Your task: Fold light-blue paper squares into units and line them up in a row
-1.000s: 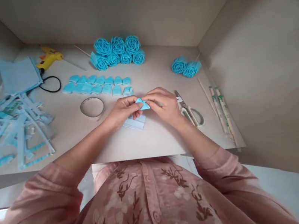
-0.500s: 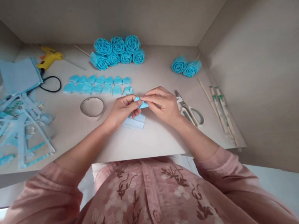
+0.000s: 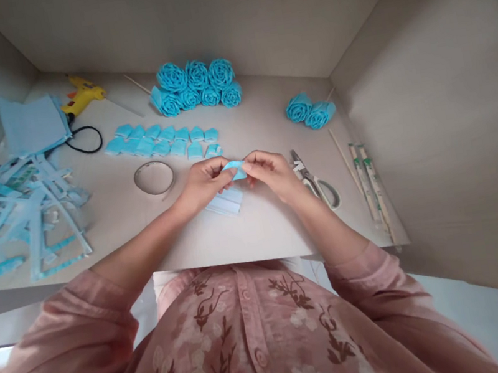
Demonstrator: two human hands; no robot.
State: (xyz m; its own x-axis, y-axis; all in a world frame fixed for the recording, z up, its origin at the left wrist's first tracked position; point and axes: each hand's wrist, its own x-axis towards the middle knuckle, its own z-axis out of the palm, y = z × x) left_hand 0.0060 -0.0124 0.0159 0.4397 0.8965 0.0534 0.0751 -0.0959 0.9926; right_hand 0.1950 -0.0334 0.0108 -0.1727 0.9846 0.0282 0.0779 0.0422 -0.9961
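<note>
A small piece of blue crepe paper (image 3: 237, 169) is pinched between my two hands, above the middle of the table. My left hand (image 3: 205, 182) grips its left end with thumb and fingers. On the right end, the thumb and fingers of my right hand (image 3: 271, 173) are closed. Just below my hands, pale blue paper strips (image 3: 227, 202) lie on the table. Behind them are two rows of folded blue paper petals (image 3: 161, 140). Scissors (image 3: 317, 182) with white handles rest beside my right wrist.
Blue paper roses (image 3: 198, 87) are grouped at the back, with two more roses (image 3: 310, 110) at right. A roll of tape (image 3: 154, 178), a yellow glue gun (image 3: 86, 95), stacked blue sheets (image 3: 34, 125) and paper scraps (image 3: 31, 214) lie left. Wrapped sticks (image 3: 372, 186) line the right edge.
My right hand has turned and shifted its grip, with its fingers now lower behind the paper piece. The paper looks flatter and wider between my hands.
</note>
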